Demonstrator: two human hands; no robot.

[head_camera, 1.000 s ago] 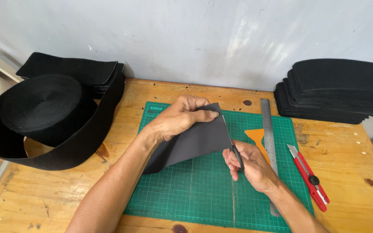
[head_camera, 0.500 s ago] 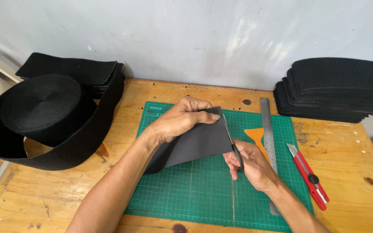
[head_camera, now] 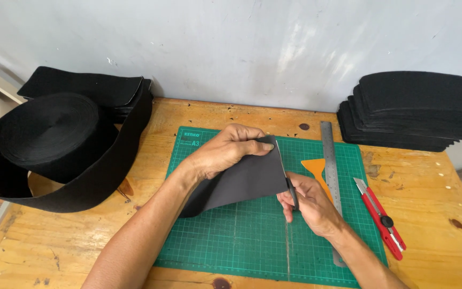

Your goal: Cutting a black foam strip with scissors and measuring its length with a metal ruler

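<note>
My left hand (head_camera: 225, 152) pinches the top corner of a dark grey sheet of fabric (head_camera: 241, 184) and holds it tilted above a green cutting mat (head_camera: 225, 246). My right hand (head_camera: 314, 208) grips the black handle of a thin-bladed cutting tool (head_camera: 283, 168), probably scissors. Its blade runs up along the sheet's right edge towards my left fingertips. The sheet's lower left corner rests on the mat.
A steel ruler (head_camera: 329, 155), an orange plastic scraper (head_camera: 315, 167) and a red utility knife (head_camera: 382, 218) lie to the right. A stack of black curved pieces (head_camera: 418, 109) sits at the back right. A large roll of black webbing (head_camera: 49, 142) and flat black pieces (head_camera: 81, 85) lie on the left of the wooden table (head_camera: 434, 251).
The blade has crept a little further up the sheet's right edge towards my left fingers. Both hands have stayed almost where they were.
</note>
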